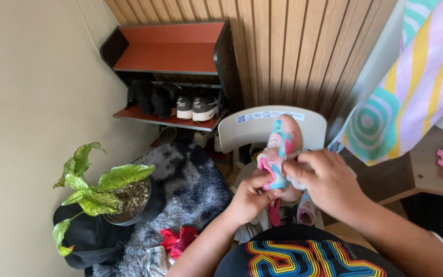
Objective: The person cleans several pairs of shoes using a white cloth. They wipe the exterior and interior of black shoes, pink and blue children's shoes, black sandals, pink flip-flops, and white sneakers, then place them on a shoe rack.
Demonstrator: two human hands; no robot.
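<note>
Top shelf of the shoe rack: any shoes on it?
No. The top shelf shows only its bare orange surface; the shoes sit on the shelf below it.

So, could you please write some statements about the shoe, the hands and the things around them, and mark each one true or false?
1. Both hands hold the small pink and blue shoe. True: the left hand is under it and the right hand is at its side.
2. The potted plant stands on the top shelf of the shoe rack. False: it stands on the floor by the wall, left of the hands.
3. Dark shoes with white soles sit on the rack's lower shelf. True.
4. The rack's top shelf is full of shoes. False: no shoes are on it.
5. A grey fluffy rug lies beside the plant. True.
</note>
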